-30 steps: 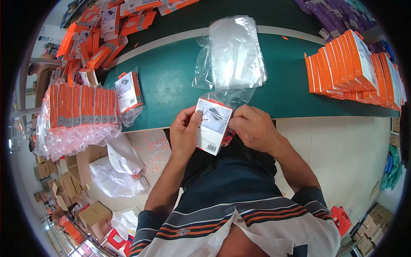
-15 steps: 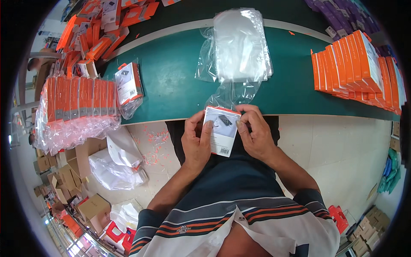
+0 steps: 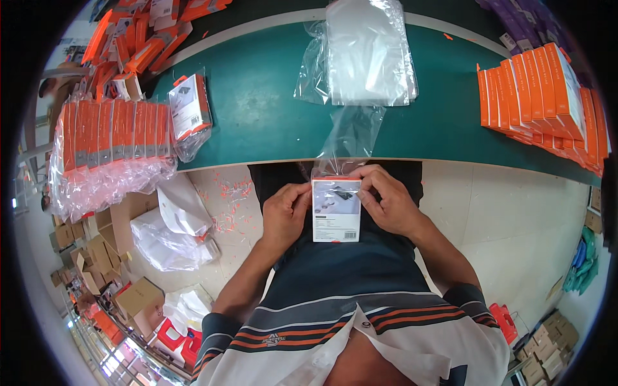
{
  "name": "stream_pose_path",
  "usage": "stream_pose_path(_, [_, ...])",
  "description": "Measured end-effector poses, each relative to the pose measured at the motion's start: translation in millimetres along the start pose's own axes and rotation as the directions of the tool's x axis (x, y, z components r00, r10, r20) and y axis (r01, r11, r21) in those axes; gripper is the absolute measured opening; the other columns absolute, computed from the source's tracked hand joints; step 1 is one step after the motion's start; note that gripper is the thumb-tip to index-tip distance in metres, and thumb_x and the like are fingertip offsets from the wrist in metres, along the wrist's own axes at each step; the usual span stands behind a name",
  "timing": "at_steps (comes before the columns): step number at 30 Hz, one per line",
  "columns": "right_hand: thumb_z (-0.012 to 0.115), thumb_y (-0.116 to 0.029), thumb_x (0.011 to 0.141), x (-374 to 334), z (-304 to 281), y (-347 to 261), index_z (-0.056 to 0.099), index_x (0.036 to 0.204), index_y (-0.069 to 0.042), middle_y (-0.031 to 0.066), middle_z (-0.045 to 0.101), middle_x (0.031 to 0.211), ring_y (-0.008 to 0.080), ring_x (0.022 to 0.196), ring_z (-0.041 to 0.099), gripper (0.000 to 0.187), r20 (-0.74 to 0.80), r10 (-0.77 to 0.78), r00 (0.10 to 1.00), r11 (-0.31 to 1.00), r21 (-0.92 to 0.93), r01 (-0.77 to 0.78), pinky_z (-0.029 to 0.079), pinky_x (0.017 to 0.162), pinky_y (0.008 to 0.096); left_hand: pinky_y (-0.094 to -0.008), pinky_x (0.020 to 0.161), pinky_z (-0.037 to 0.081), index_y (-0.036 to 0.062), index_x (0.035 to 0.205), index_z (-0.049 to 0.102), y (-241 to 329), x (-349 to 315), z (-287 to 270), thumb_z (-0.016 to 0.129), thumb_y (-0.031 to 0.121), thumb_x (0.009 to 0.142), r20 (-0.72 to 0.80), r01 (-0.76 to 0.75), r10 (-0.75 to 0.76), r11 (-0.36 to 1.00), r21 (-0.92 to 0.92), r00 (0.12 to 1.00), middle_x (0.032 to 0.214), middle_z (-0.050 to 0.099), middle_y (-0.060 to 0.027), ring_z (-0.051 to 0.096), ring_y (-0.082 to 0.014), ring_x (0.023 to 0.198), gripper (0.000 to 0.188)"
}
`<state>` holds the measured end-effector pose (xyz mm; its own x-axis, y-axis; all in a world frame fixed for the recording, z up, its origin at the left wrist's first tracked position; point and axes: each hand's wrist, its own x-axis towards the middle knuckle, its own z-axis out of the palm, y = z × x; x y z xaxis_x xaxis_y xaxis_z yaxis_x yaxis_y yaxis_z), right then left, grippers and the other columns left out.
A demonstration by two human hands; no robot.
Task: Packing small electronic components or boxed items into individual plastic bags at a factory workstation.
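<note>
The green table [image 3: 257, 96] bears clear bags [image 3: 370, 58], orange boxes [image 3: 534, 90], perhaps scraps [image 3: 448, 36].

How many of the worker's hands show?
2: left hand at the left edge of the white-fronted box, right hand at its upper right; some fingers are hidden.

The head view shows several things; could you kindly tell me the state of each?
Held box: printed face up
Clear bag: at the box's top end, reaching the table
Left hand: bent, at the box's left edge
Right hand: bent, at its upper right corner
Bag stack: lying flat
Left box row: standing, bagged
Right box row: standing
Orange cartons: heaped
</note>
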<state>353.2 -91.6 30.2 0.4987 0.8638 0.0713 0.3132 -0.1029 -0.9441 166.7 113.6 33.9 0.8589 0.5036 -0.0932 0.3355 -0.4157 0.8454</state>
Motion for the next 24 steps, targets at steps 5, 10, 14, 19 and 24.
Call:
stream_pose_path(5, [0.077,-0.002,0.1,-10.4,-2.4,-3.5,0.063,0.099,-0.003,0.0131,0.069,0.124,0.0245,0.092,0.069,0.014,0.036,-0.024,0.999,0.991,-0.128,0.028,0.057,0.078,0.0348,-0.0378,0.07,0.06,0.0062,0.108,0.076,-11.9,-21.6,0.7,0.076,0.008,0.1,0.042,-0.055,0.049,0.985,0.163,0.998,0.097,0.074,-0.0115,0.076,-0.0305,0.083,0.008])
stream_pose_path(10, [0.081,-0.006,0.098,-36.4,-15.3,-13.6,0.069,0.095,-0.004,0.0108,0.065,0.111,0.0255,0.086,0.066,0.013,0.229,-0.065,0.971,0.966,-0.228,0.119,0.055,0.075,0.0366,-0.0342,0.071,0.06,0.0034,0.108,0.077,-0.4,-49.7,-21.6,0.076,0.004,0.101,0.203,-0.071,0.037,0.984,0.165,0.978,0.098,0.076,-0.0119,0.077,-0.0261,0.081,0.007])
stream_pose_path(14, [0.08,-0.011,0.1,-35.6,-25.1,-35.7,0.068,0.097,-0.005,0.0101,0.061,0.104,0.0285,0.085,0.066,0.014,0.414,0.047,0.909,0.998,-0.047,-0.03,0.055,0.075,0.0391,-0.0342,0.071,0.06,0.0021,0.107,0.076,16.0,-59.7,-41.6,0.078,0.004,0.099,0.326,-0.145,0.09,0.978,0.149,0.941,0.098,0.075,-0.0119,0.076,-0.0267,0.08,0.009])
stream_pose_path(19, [0.082,-0.006,0.098,-17.6,-18.8,-47.2,0.07,0.097,-0.004,0.0079,0.061,0.1,0.0242,0.081,0.064,0.012,0.354,0.046,0.934,0.993,0.082,-0.08,0.052,0.069,0.036,-0.0333,0.076,0.06,0.0034,0.107,0.076,15.4,-68.0,-56.7,0.078,0.01,0.101,0.315,-0.002,0.019,0.999,-0.054,0.949,0.102,0.076,-0.0111,0.075,-0.0239,0.085,0.009])
stream_pose_path(24, [0.081,-0.005,0.098,-6.4,3.2,-49.3,0.07,0.098,-0.004,0.0083,0.062,0.099,0.0255,0.084,0.065,0.012,0.463,-0.038,0.886,0.979,0.196,-0.06,0.053,0.073,0.0378,-0.0325,0.089,0.059,0.0067,0.123,0.073,-29.7,-60.3,-46.6,0.078,0.016,0.104,0.385,0.531,-0.372,0.682,-0.503,0.844,0.119,0.076,-0.0093,0.072,-0.0194,0.099,0.022])
